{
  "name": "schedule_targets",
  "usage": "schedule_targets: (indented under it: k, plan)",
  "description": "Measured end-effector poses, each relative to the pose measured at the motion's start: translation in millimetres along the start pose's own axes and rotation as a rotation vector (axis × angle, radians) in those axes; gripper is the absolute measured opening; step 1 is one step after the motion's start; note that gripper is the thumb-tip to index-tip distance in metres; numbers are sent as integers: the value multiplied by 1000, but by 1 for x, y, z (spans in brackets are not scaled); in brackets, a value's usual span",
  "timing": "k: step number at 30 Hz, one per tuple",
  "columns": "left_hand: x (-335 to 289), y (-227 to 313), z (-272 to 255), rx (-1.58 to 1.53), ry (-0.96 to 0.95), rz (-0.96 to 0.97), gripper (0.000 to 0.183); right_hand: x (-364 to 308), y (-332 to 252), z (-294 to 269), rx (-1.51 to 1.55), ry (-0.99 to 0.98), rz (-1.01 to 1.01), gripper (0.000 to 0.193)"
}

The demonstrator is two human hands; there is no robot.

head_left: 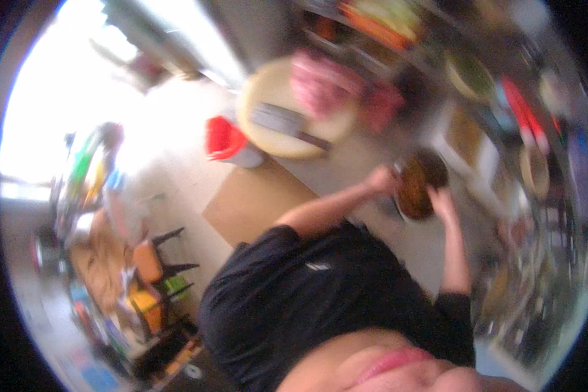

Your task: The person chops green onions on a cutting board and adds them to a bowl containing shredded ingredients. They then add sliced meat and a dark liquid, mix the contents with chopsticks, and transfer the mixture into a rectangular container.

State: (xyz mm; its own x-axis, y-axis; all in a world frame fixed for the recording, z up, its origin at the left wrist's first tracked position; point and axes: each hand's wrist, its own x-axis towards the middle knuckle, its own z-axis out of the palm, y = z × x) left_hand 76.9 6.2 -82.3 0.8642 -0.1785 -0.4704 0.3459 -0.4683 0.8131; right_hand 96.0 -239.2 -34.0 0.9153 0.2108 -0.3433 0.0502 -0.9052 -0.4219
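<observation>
A round bowl [419, 179] with dark brown contents is in front of me, right of centre; motion blur hides what the contents are. My left hand [384, 180] is closed on its left rim. At the lower right rim, my right hand [441, 199] also grips the bowl, though its fingers are smeared. Beyond my left forearm, a cleaver [277, 119] with a dark handle lies on a thick round chopping board [261, 140]. Pink raw meat [323, 85] is piled on the board's far right part.
A red-rimmed white bucket [225, 140] stands left of the board, near a brown mat [251, 202]. To the right are a pale tray [467, 140] with brownish contents and a green-filled bowl [469, 75]. Chairs [160, 261] and a cluttered table [94, 261] are at the left.
</observation>
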Motion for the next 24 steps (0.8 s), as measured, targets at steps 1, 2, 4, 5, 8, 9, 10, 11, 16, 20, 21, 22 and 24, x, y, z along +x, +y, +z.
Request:
schedule_targets:
  k: [1,2,4,5,8,9,10,11,16,20,21,22,24]
  plan:
    - [-2,0,4,-159,17,44,22,2,3,-7,-28,36,119,63]
    - [0,-1,-3,-377,13,152,21,7,4,-14,-62,12,227,66]
    - [-3,-3,-9,-239,-101,75,22,1,10,-18,-174,110,214,65]
    - [-7,-4,-11,182,-47,329,23,-13,17,-18,-7,-97,274,66]
    - [-14,1,1,245,175,334,20,-36,29,11,-23,-175,-76,48]
    - [-14,2,7,-18,115,246,24,-47,30,31,-196,38,-180,44]
    - [-15,5,18,-113,135,142,29,-48,31,42,-109,-47,-66,46]
    - [-14,3,20,-171,144,129,30,-46,28,51,49,-133,59,46]
    - [-5,-8,33,-114,67,195,28,-25,18,28,651,-198,365,54]
    - [4,-10,32,-96,138,239,28,-27,13,-12,26,-28,98,57]
    - [5,-8,29,-98,140,244,28,-28,12,-22,-71,-44,133,58]
    - [2,-6,26,-70,138,200,28,-29,11,-28,-154,-51,157,59]
    - [-5,2,19,-189,49,148,28,-31,9,-34,-181,43,114,59]
